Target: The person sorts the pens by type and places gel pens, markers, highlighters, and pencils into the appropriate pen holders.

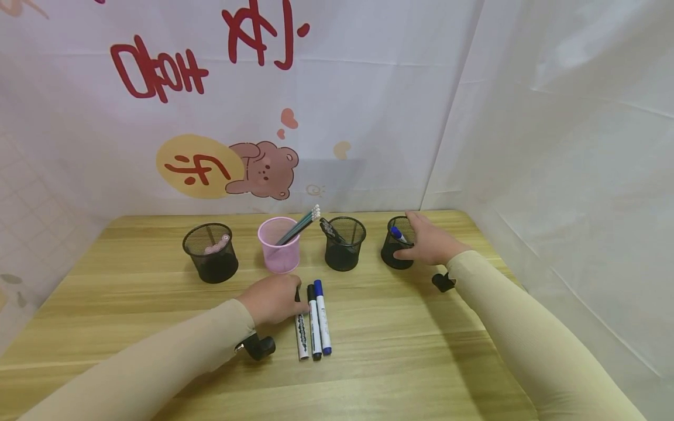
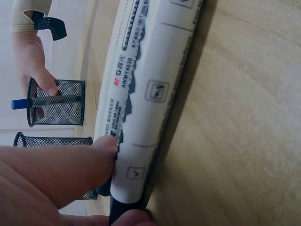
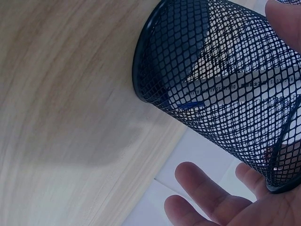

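My left hand (image 1: 274, 299) pinches a whiteboard marker (image 1: 302, 336) with a black cap, near its cap end; in the left wrist view the thumb presses the white marker barrel (image 2: 157, 89). Beside it on the table lie a black marker (image 1: 314, 327) and a blue marker (image 1: 323, 321), side by side. At the right, my right hand (image 1: 433, 241) holds a black mesh pen cup (image 1: 395, 257), thumb on the near side and a finger behind. Its other fingers (image 3: 202, 188) stand spread off the mesh. A blue-capped marker (image 1: 398, 235) leans inside that cup.
Along the back stand a black mesh cup (image 1: 217, 269) with a pink item, a pink cup (image 1: 281, 260) of pencils, and another black mesh cup (image 1: 342, 257) with black pens. A printed cloth (image 1: 368, 117) hangs behind the wooden table (image 1: 395, 374).
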A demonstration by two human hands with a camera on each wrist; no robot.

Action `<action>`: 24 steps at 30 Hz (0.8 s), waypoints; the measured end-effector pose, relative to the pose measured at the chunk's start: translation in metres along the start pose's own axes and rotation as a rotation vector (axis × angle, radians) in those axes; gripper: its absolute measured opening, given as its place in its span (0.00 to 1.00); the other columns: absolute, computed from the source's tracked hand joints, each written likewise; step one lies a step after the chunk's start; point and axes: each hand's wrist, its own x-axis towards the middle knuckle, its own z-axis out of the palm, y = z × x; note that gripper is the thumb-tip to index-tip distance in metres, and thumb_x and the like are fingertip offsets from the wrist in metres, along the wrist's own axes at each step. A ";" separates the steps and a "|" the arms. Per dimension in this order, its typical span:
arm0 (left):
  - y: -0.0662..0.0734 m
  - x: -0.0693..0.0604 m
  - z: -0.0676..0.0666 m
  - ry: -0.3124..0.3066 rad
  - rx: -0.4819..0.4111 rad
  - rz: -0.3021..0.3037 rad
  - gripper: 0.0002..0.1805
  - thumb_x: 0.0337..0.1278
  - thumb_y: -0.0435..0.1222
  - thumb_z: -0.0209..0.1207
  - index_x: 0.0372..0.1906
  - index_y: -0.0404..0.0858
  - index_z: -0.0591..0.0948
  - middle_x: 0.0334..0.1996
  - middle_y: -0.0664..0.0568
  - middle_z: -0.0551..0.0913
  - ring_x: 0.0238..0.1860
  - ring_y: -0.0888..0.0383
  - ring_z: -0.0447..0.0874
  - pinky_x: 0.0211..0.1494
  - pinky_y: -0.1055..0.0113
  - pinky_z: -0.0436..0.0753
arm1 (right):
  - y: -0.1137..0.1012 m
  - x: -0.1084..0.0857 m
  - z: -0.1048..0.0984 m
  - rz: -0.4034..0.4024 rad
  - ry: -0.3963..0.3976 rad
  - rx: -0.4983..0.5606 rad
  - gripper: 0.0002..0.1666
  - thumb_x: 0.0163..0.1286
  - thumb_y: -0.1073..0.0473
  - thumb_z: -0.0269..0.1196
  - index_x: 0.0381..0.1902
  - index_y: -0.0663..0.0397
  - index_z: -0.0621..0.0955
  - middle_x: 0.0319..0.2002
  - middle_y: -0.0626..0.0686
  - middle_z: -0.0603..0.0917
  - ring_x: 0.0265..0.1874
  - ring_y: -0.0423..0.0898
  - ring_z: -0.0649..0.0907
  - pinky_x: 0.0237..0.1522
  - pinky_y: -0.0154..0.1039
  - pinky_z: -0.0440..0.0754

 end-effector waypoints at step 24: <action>0.002 0.001 0.002 0.021 -0.030 -0.018 0.19 0.59 0.49 0.73 0.33 0.40 0.79 0.23 0.53 0.78 0.25 0.55 0.75 0.30 0.61 0.74 | 0.000 0.001 0.002 0.000 0.009 -0.022 0.75 0.63 0.33 0.74 0.86 0.59 0.41 0.85 0.67 0.45 0.81 0.71 0.58 0.79 0.67 0.62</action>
